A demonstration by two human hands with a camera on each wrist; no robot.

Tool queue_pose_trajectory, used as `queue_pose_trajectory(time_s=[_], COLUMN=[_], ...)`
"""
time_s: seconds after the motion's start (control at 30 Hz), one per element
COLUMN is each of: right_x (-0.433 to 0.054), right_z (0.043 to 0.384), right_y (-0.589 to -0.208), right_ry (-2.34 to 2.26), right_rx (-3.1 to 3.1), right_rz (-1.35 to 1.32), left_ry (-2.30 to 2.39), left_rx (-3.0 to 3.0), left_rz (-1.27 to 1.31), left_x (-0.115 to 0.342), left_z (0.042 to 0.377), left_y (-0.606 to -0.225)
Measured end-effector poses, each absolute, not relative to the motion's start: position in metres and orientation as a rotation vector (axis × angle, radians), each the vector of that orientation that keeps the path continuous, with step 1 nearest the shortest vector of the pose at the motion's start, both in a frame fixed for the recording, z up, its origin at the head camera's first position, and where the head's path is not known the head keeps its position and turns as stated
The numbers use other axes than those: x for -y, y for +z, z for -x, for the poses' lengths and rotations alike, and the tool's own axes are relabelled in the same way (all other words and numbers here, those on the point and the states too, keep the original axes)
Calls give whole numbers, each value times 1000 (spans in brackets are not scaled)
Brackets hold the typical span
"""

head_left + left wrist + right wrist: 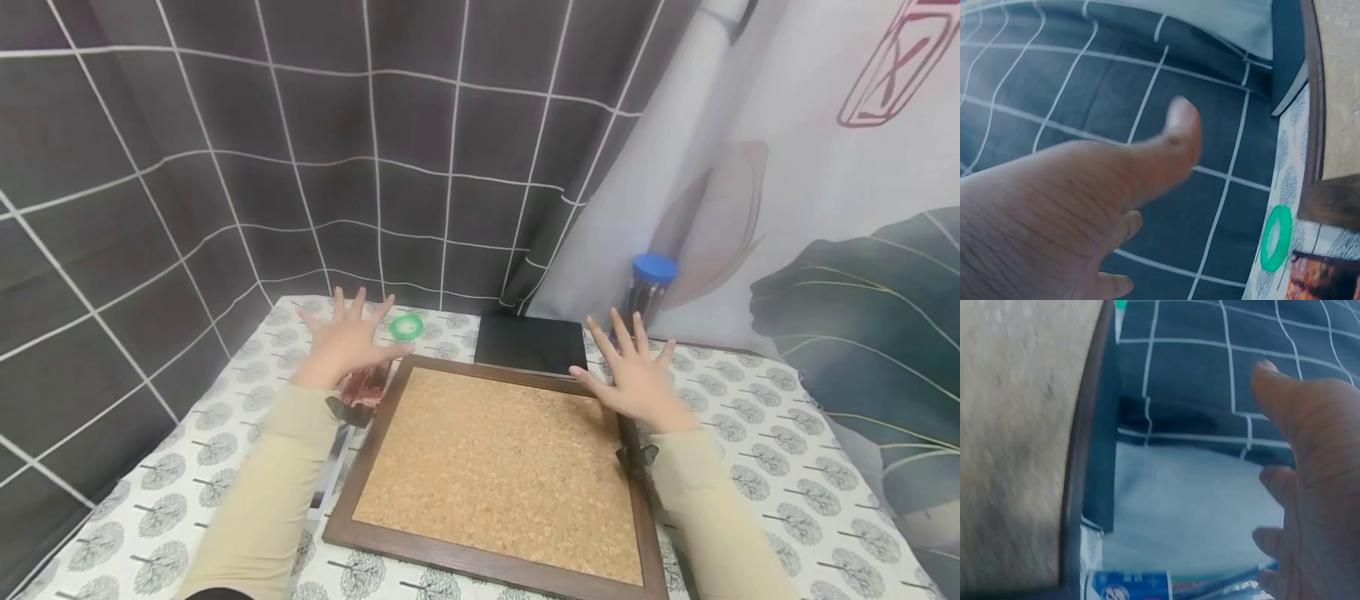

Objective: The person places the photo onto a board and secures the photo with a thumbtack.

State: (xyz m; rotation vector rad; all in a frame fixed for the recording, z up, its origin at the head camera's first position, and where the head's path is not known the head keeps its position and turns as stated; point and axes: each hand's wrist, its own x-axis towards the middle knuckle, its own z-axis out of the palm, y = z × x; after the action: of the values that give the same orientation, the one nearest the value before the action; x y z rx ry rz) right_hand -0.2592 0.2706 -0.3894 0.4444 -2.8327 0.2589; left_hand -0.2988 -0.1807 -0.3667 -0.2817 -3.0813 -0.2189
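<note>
A cork board (495,467) in a dark brown wooden frame lies flat on the table between the two arms. My left hand (341,343) hovers near the board's far left corner, fingers spread and nothing in it. Over the far right corner my right hand (636,379) is likewise spread and holds nothing. Beyond the left thumb lies a round green ring (1276,239) with a pale middle. Reddish picture prints (365,386) lie left of the board, partly hidden by the left wrist.
A flat black box (531,344) lies behind the board. A clear jar with a blue lid (656,268) stands at the back right, its contents unclear. The tablecloth (795,525) has a tree print. Dark checked curtain (412,125) and pale fabric hang behind.
</note>
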Motion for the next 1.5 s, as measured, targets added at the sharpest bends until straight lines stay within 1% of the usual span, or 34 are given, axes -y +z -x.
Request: queue_pose_trajectory(time_s=[0.17, 0.3, 0.4, 0.5, 0.6, 0.7, 0.87, 1.0, 1.13, 1.23, 1.37, 1.5], right_x=[-290, -313, -334, -358, -384, -410, -440, -444, -434, -428, -426, -430], right_z=[260, 259, 259, 257, 256, 256, 257, 255, 254, 254, 255, 256], right_y=[-381, -372, -372, -375, -385, -405, -435, -438, -433, -431, -432, -438], right_ry=[471, 642, 670, 658, 801, 1010, 1212, 1200, 1184, 1235, 1199, 1189], right_rx=[2813, 2845, 2905, 3020, 3181, 3255, 3171, 3160, 3201, 3214, 3218, 3199], right_rz=[-556, -657, -674, -638, -540, -455, -469, -452, -472, -512, -544, -540], left_ry=[-366, -537, -663, -800, -904, -950, -954, -981, -1072, -1073, -1048, -1100], left_rx=[3121, 3117, 3089, 3042, 3017, 3058, 3110, 3089, 3058, 3021, 2972, 2892], left_rz=[245, 296, 311, 256, 196, 158, 174, 150, 80, 88, 146, 146], left_x=[203, 220, 228, 234, 237, 239, 239, 240, 242, 243, 242, 243], left_z=[302, 305, 308, 315, 322, 328, 329, 326, 323, 324, 326, 323], left_y=[-361, -360, -368, -383, -402, -417, -431, -431, -429, -427, -419, -401])
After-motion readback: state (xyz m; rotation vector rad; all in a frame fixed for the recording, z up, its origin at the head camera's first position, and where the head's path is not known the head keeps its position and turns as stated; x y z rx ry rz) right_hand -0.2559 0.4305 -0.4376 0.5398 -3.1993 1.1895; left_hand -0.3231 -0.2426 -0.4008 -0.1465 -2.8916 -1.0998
